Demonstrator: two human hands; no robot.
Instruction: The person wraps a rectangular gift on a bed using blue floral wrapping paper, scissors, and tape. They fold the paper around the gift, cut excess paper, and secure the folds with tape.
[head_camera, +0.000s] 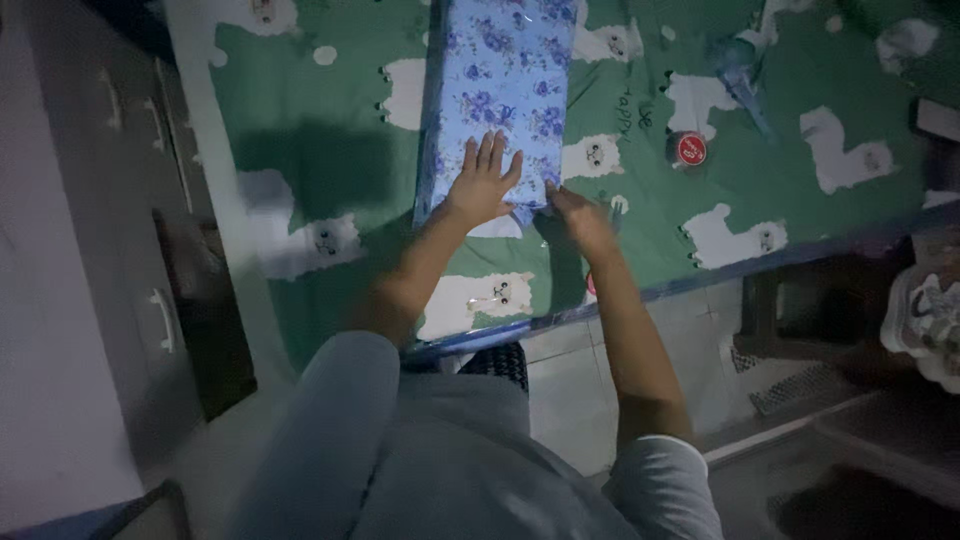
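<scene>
Green bedsheet (330, 160) printed with white animals covers the bed where a person wraps a long box in blue floral paper (500, 90). Left hand (483, 185), fingers spread flat, presses the paper's near end; right hand (580, 215) pinches its corner. Securing that fold likely calls for the red tape roll (690, 149) nearby.

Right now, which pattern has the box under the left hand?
Blue paper with purple flowers on the box, seen in the head view.
</scene>
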